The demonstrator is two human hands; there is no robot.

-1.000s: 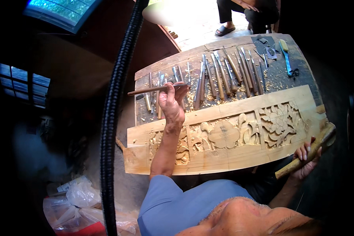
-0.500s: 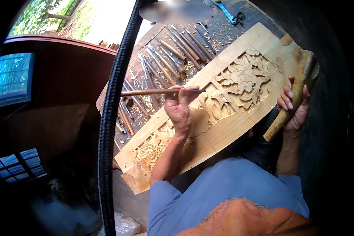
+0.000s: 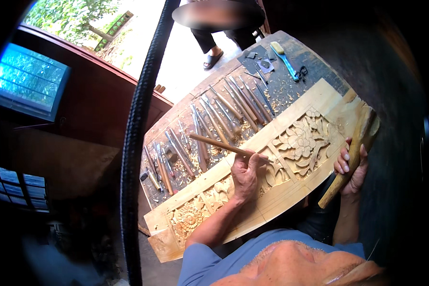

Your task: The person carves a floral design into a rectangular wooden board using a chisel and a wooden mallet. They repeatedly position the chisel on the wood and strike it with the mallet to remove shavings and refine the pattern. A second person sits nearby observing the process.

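- Along the near edge of the work table, a long pale carved board, its long axis running from the table's left end to its right; a leafy flower panel toward the right end, a round blossom toward the left, a middle section partly hidden.
- Over that middle section, the left hand, nearer to the carving than the other; thumb and fingers closed around a slim wooden-handled chisel, close to its metal part.
- From those fingers, wooden handle slanting back toward the table's far left, metal end pointing right and slightly toward the near edge; flower panel just beyond, on the right. Contact between tip and wood: impossible to tell.
- Beside the board's near right corner, the right hand, fingers wrapped around a rough wooden mallet; thick end up by the board's right end, narrow end toward the body.
- Behind the board, a row of carving tools among curled wood shavings.
- Near the table's far right corner, a blue-handled brush beside dark sheets.
- Beyond the far edge, another person's dark-trousered legs and a sandal.
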